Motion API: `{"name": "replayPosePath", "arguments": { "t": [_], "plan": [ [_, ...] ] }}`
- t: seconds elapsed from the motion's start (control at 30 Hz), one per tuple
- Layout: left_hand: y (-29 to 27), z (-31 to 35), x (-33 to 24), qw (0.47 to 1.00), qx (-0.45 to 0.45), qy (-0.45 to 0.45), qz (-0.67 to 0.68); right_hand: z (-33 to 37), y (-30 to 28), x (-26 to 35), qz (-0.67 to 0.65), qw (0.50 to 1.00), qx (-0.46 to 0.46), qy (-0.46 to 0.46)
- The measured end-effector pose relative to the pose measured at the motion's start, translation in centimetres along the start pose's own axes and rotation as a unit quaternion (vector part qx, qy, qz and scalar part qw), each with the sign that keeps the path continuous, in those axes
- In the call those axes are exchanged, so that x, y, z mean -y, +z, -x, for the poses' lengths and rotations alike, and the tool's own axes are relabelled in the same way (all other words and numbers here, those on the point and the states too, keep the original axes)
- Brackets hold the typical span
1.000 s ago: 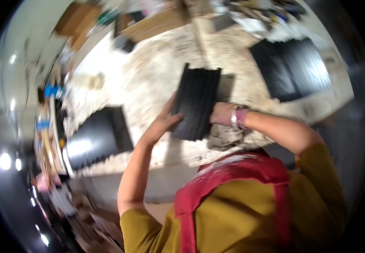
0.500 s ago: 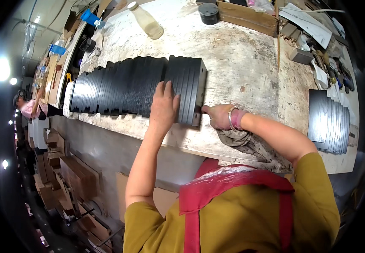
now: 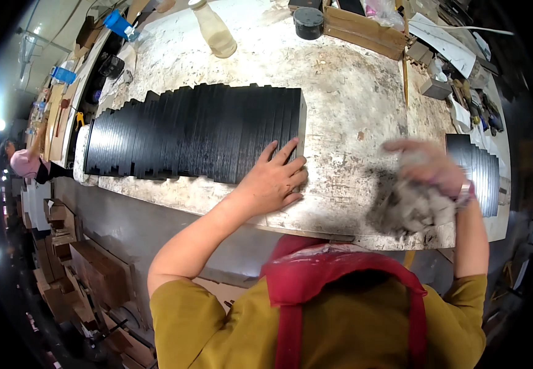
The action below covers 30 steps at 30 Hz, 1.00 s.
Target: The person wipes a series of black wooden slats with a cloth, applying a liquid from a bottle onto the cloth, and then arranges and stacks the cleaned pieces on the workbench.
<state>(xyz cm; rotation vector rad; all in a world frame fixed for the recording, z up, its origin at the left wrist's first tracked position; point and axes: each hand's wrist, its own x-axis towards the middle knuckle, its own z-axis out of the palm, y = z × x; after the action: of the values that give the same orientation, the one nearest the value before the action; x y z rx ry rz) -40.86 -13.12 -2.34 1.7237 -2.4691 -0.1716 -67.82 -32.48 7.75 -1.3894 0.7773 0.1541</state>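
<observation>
A long row of thin black panels (image 3: 192, 132), packed side by side with uneven ends, lies across the worktable. My left hand (image 3: 274, 182) is open, its fingers spread over the near corner at the right end of this row. Farther right, my right hand (image 3: 429, 167) is smeared by motion near the table's front edge. A crumpled, dirty grey rag (image 3: 417, 212) hangs from it. Just beyond that hand, a smaller group of black panels (image 3: 474, 175) lies fanned at the right end of the table.
The stained worktable (image 3: 346, 92) has a pale bottle (image 3: 214, 31), a dark round tin (image 3: 308, 23) and a cardboard box (image 3: 365, 31) along its far side. Tools and scraps (image 3: 479, 104) crowd the far right. Another person (image 3: 26, 161) is at the far left.
My right hand has swung right with the rag, away from the row's end. My left hand has slid right to the row's end corner. The gap between the panels there has closed.
</observation>
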Motion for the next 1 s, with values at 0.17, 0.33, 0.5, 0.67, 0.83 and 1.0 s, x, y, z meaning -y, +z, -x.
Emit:
{"name": "replayPosePath", "arguments": {
  "t": [0.17,0.33,0.5,0.67,0.83,1.0],
  "plan": [
    [1.6,1.7,1.4,0.992,-0.038,0.11,-0.051,-1.5,3.2,8.3,0.011,0.911,-0.258,-0.322],
    [2.0,1.5,1.2,0.99,-0.037,0.124,-0.053,-15.3,12.1,1.0,0.53,0.747,-0.07,-0.395],
    [2.0,0.8,1.8,0.997,-0.044,0.057,0.036,-24.2,7.6,4.4,0.442,0.829,-0.207,-0.275],
    [2.1,1.1,2.3,0.997,-0.052,0.056,0.03,-21.8,9.7,10.3,0.442,0.857,-0.11,-0.241],
    [2.0,0.6,2.6,0.996,-0.048,0.034,0.069,-26.4,12.7,4.2,0.517,0.603,-0.195,-0.575],
    [1.0,-0.1,2.2,0.995,-0.064,0.062,0.04,-29.2,1.2,7.6,0.6,0.721,-0.231,-0.257]
  ]
}}
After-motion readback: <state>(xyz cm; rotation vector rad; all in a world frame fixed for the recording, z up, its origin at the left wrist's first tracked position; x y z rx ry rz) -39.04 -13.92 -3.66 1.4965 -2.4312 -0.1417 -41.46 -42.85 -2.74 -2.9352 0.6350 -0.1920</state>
